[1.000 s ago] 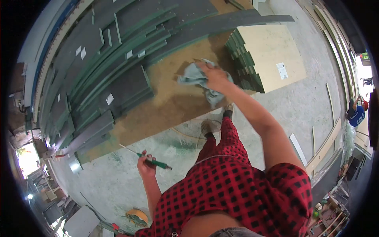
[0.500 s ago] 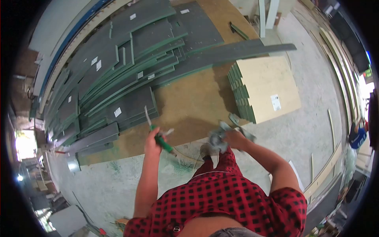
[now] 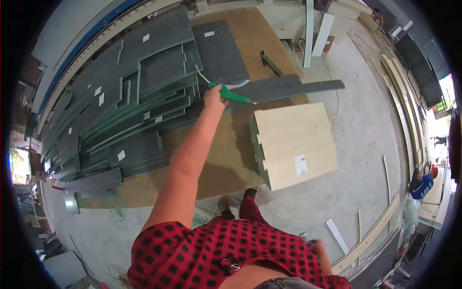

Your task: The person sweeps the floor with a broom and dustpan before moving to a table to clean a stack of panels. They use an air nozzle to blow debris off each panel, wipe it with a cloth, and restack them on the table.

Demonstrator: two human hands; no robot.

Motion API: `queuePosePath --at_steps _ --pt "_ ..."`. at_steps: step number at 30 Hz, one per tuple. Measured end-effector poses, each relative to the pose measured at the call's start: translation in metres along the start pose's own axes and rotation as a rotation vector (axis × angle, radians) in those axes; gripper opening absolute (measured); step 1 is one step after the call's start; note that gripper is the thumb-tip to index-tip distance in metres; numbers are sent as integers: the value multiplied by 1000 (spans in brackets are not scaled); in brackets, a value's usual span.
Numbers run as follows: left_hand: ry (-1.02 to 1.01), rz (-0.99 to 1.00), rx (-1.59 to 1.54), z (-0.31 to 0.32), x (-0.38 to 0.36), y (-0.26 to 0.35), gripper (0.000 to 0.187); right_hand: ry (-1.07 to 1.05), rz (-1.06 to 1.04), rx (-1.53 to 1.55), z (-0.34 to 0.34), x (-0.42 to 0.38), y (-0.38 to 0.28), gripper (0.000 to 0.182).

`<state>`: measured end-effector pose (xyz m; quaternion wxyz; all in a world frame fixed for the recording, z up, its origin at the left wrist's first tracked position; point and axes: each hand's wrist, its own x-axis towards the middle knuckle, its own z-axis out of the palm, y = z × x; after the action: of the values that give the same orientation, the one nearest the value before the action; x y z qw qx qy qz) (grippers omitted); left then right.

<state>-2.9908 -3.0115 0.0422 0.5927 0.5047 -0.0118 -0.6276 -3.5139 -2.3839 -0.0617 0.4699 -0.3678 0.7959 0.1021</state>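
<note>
My left hand (image 3: 213, 98) reaches far forward, closed around a green air blow gun (image 3: 230, 94). Its thin curved nozzle points up and left over the dark panels, and a metal fitting ends the handle on the right. Low at my right side, my right hand (image 3: 317, 247) is partly hidden by the checked shirt. Something small and greyish shows at its fingers; I cannot make out what it is. Just right of the blow gun stands a stack of panels with a cream top board (image 3: 293, 139), green-edged notched sides and a white label.
Dark grey panels with green edges (image 3: 120, 96) lie in layered piles on a brown board (image 3: 211, 168). A long dark strip (image 3: 308, 89) juts past the board. White strips (image 3: 339, 236) lie on the concrete floor. A person in blue (image 3: 423, 185) is at far right.
My left hand has moved forward and right with the blow gun. My right hand has dropped back to my right side, taking the blurred grey thing away from the front. The view has shifted.
</note>
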Motion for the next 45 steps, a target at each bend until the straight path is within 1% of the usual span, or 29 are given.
queuePosePath --at_steps 1,2,4,5,7,9,11,15,17,18,19,21,23,24,25,26,28,29,30,31,32,33,34,36,38,40,42,44,45 --pt "94 35 130 18 8 -8 24 -23 -100 31 7 3 22 37" --pt "192 69 257 33 18 -16 25 -102 108 139 -16 -28 -17 41" --pt "251 83 263 52 38 -42 25 -113 361 289 -18 -52 -51 43" --pt "233 62 244 50 60 -60 25 -101 352 275 -28 -43 -43 43" --pt "223 43 207 52 80 -84 26 -5 169 65 -44 -29 -30 42" --pt "316 -75 158 55 85 -99 28 78 -18 -147 -52 -14 -19 40" --pt "230 -160 89 41 108 -114 36 150 -211 -350 -51 3 -7 39" --pt "142 -178 58 26 96 -106 48 301 -606 -711 -18 50 10 36" --pt "175 -167 97 26 65 -83 52 387 -804 -883 3 78 15 35" --pt "206 -165 138 22 54 -76 56 434 -905 -969 15 94 -1 35" --pt "204 -151 130 14 41 -68 56 445 -917 -972 -24 86 -22 35" --pt "49 -72 110 -12 20 -57 63 223 -243 235 -84 57 -87 46" --pt "-34 -62 145 -45 -11 -38 68 285 -254 212 -113 18 -165 48" --pt "-16 -98 148 -66 -24 -31 68 342 -246 189 -116 10 -181 51" --pt "-1 -135 153 -89 -36 -24 68 414 -279 115 -113 21 -175 51" --pt "1 -134 222 -116 -48 -16 68 427 -292 121 -117 24 -175 51" --pt "20 -117 286 -170 -77 4 66 400 -284 399 -119 23 -177 52" --pt "38 -101 281 -194 -95 16 65 463 -373 451 -127 -4 -200 52" --pt "78 -128 239 -211 -122 34 61 540 -397 440 -129 20 -179 53" --pt "120 -157 197 -226 -152 52 58 653 -385 377 -138 3 -191 54" --pt "154 -125 150 -244 -174 64 55 768 -415 292 -147 4 -189 56" --pt "190 -96 100 -264 -192 73 52 816 -461 408 -157 6 -192 55" --pt "189 -87 97 -288 -206 79 52 878 -481 364 -169 -5 -202 55" --pt "182 25 -63 -334 -232 85 48 1075 -645 361 -187 -46 -239 57" --pt "160 95 -127 -370 -248 85 44 1117 -789 435 -200 -88 -282 57" --pt "159 174 -206 -400 -265 84 41 1076 -876 491 -203 -129 -329 57" --pt "30 229 -394 -403 -286 90 40 1037 -1107 441 -192 -170 -378 57" --pt "31 239 -395 -385 -321 106 52 950 -1199 388 -171 -206 -427 56" --pt "70 318 -292 -373 -333 111 59 895 -1262 346 -160 -218 -449 56"
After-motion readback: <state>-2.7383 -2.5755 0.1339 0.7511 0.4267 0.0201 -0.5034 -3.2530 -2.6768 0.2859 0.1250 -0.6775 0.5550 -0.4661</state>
